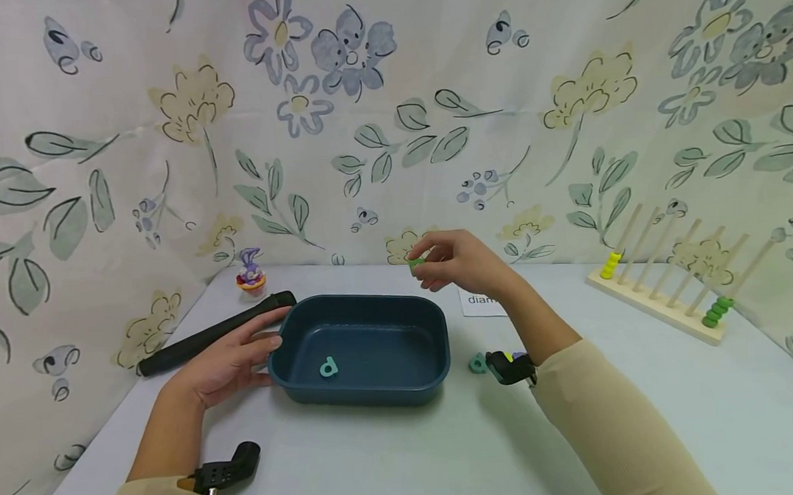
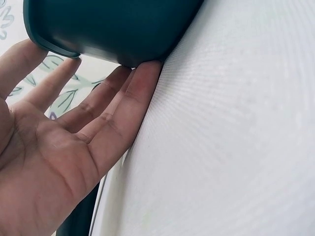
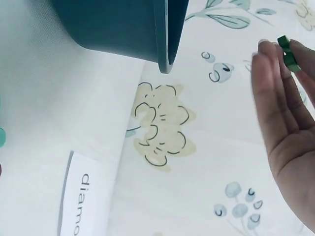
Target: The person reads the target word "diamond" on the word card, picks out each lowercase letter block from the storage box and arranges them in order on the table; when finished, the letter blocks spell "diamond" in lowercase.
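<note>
A dark teal rectangular basin [image 1: 370, 398] stands on the table with a teal letter-shaped piece [image 1: 328, 366] lying inside. At its left end my left hand [image 1: 232, 362] touches the wall and rim with extended fingers, as the left wrist view [image 2: 64, 142] also shows. Above and behind the basin's right back corner, my right hand [image 1: 460, 259] pinches a small green piece [image 3: 289, 54] between thumb and fingertips; its exact shape is partly hidden. Beneath the right wrist lies another teal letter piece [image 1: 477, 363], beside yellow and purple bits mostly hidden by the wrist camera.
A paper card [image 1: 482, 303] printed with "diam…" lies partly behind the right forearm. A wooden peg rack [image 1: 658, 306] with yellow and green beads stands at the right. A black tube [image 1: 208, 335] and a purple bunny figurine [image 1: 251, 274] are at the back left.
</note>
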The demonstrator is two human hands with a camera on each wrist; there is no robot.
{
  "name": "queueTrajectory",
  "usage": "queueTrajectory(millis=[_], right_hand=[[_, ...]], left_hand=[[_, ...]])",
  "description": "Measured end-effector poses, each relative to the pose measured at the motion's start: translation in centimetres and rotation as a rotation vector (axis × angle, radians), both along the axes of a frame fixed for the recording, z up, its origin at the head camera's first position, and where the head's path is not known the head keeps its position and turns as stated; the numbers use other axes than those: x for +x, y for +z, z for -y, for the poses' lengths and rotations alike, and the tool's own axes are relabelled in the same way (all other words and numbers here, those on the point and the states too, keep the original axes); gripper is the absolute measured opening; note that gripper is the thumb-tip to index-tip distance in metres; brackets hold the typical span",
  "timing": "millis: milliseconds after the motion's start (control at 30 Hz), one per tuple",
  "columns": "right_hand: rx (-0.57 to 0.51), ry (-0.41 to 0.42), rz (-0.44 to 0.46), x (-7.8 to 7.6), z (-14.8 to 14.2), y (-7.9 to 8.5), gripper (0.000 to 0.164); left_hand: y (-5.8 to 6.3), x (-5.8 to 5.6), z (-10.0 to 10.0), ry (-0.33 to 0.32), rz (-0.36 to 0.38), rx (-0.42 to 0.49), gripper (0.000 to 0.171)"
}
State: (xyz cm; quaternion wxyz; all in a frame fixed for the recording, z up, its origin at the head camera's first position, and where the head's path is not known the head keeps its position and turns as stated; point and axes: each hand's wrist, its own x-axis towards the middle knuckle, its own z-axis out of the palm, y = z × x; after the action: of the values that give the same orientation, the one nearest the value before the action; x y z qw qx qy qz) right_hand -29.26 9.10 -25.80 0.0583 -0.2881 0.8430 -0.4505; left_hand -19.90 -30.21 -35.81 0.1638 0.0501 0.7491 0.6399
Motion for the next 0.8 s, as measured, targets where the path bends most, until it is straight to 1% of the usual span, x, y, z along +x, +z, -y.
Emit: queueTrajectory(millis=[167,333,467,567,667,800], right_hand=[[-0.121,-0.027,0.095,0.1,-0.6,-0.3,0.025],[-0.183,-0.043,0.14,0.4,-1.6,-0.7,0.029],[-0.165,-0.08,0.142,0.7,-2.3,-0.9,0.036],[-0.132,-0.101,0.141,0.9,-2.6,-0.9,0.041],[-0.115,-0.117,0.145,1.2,-3.0,-1.1,0.041],[-0.082,-0.131,0.123,1.6,-3.6,-1.2,0.039]], left_hand=[[-0.1,0.0,0.0,-0.002,0.0,0.001,0.07],[0.1,0.0,0.0,-0.003,0.0,-0.001,0.071],[0.2,0.1,-0.1,-0.003,-0.001,-0.003,0.071],[0.3,0.1,-0.1,-0.003,-0.002,-0.004,0.071],[0.3,0.2,-0.1,-0.004,-0.004,-0.005,0.071],[0.3,0.3,-0.1,-0.004,-0.005,-0.005,0.071]])
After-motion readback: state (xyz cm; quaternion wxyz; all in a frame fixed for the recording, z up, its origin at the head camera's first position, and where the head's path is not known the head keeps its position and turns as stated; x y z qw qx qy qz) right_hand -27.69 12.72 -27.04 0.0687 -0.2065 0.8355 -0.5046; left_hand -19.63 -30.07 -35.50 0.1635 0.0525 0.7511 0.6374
